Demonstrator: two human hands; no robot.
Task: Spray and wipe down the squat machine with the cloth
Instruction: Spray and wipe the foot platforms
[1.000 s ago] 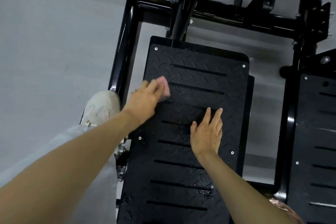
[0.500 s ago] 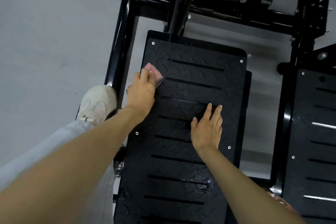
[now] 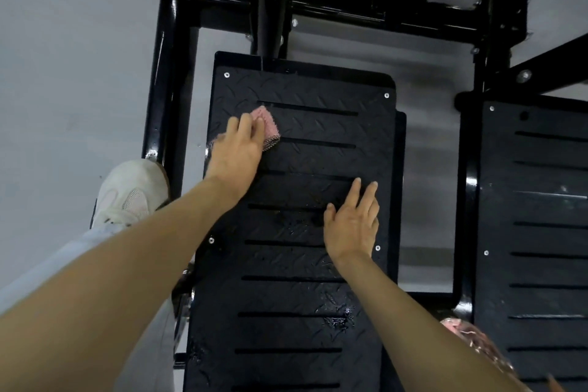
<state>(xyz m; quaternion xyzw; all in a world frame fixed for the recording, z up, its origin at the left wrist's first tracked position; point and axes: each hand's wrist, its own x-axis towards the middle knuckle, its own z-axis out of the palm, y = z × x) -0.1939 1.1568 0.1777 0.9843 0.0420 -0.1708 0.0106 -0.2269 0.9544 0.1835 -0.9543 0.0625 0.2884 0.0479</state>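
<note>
Black checker-patterned metal makes up the left foot plate (image 3: 318, 165) of the squat machine, crossed by thin slots and fixed with small screws at its corners. A pink cloth (image 3: 269, 125) lies near the plate's far left corner, between the first two slots. The left hand (image 3: 237, 153) lies on top of it, palm down. Its fingers (image 3: 246, 126) are stretched fairly straight over the cloth and press it against the plate rather than closing round it. A bit of pink also shows at the hand's outer edge. The right hand (image 3: 351, 226) rests flat on the same plate, nearer its right edge and closer to the person. Its fingers (image 3: 354, 194) are spread and straight and hold nothing. A wet, shiny patch (image 3: 339, 318) sits on the near part of the plate.

A glossy black tube frame (image 3: 165, 73) runs along the plate's left side and across the far end. A second slotted plate (image 3: 534, 200) lies to the right, apart from the first. A pale shoe (image 3: 130, 194) stands on the grey floor (image 3: 70, 73) just beside the frame.
</note>
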